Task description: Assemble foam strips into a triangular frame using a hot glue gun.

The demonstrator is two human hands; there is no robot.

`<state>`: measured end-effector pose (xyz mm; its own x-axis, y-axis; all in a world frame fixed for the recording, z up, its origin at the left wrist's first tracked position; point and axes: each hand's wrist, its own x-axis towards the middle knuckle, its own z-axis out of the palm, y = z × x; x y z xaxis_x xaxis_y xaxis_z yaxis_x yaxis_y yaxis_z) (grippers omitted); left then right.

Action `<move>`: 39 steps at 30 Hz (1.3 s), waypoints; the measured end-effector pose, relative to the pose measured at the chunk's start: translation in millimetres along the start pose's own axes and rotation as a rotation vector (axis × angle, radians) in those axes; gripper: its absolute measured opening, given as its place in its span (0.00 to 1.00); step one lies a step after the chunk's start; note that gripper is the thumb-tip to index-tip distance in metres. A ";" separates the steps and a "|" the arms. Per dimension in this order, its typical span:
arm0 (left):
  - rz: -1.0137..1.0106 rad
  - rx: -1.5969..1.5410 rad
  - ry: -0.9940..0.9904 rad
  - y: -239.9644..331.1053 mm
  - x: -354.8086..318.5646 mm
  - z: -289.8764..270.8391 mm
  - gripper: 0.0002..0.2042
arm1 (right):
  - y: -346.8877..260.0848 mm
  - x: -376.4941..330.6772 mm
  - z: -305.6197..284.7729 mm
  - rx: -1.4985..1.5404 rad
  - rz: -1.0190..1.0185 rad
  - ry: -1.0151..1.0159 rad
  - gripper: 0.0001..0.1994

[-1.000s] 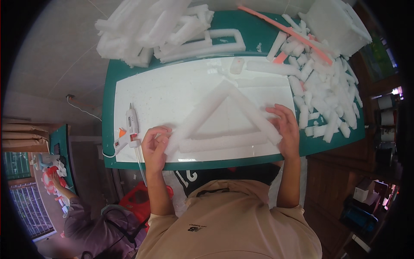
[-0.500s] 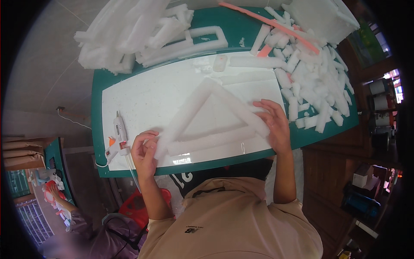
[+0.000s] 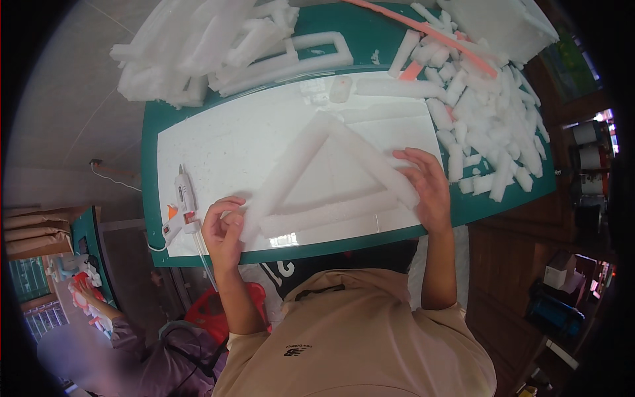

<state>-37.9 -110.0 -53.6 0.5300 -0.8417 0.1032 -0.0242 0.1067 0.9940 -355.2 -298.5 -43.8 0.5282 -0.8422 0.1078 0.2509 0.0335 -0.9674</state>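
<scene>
A triangle of white foam strips [image 3: 357, 151] lies on the white sheet [image 3: 205, 142] in front of me, its point away from me. Two long strips meet at the top, and a shorter crosspiece joins them low down. At its lower left end my left hand [image 3: 223, 231] holds the strip with curled fingers and thumb. My right hand [image 3: 428, 188] cups the lower right end, the upper fingers reaching past the strip; its thumb is not clearly visible. A white glue gun [image 3: 186, 198] rests left of my left hand, with glue sticks beside it.
Beyond the triangle lie a loose foam strip [image 3: 397, 88] and a small whitish block [image 3: 340, 89]. Foam offcuts [image 3: 493, 126] heap up at the right, under a long pink strip [image 3: 436, 33]. Foam frames [image 3: 178, 53] pile at the far left. Another person [image 3: 152, 357] sits at the lower left.
The whole view has shifted slightly. Both hands stay at the triangle's lower ends, and the triangle keeps nearly the same place on the sheet. At the left, the other person's head has moved a little.
</scene>
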 end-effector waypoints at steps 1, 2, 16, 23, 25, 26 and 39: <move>-0.008 0.007 0.000 0.0 0.5 0.3 0.11 | 0.4 0.4 0.0 0.007 -0.008 -0.007 0.29; 0.004 0.005 0.006 -0.1 1.1 1.3 0.11 | 0.6 1.5 -0.3 0.018 -0.014 -0.004 0.29; -0.025 0.009 0.005 1.4 -0.1 3.0 0.11 | 0.1 2.7 2.6 -0.062 -0.031 -0.006 0.29; 0.175 0.488 -0.155 14.6 -4.4 20.3 0.30 | -10.6 3.8 19.0 -0.613 -0.141 -0.115 0.35; 0.183 0.619 -0.172 21.9 -8.8 23.9 0.33 | -15.7 1.8 24.5 -0.757 -0.151 -0.148 0.37; 0.188 0.771 -0.210 24.9 -10.9 25.8 0.36 | -17.6 1.3 27.1 -0.806 -0.149 -0.155 0.39; 0.301 0.843 -0.147 16.6 -12.6 26.2 0.34 | -5.0 0.3 33.5 -0.977 -0.058 -0.077 0.40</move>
<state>-67.2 -111.5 -37.5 0.2885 -0.9063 0.3090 -0.7876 -0.0411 0.6148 -329.1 -280.9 -31.3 0.5963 -0.7901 0.1420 -0.4854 -0.4958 -0.7202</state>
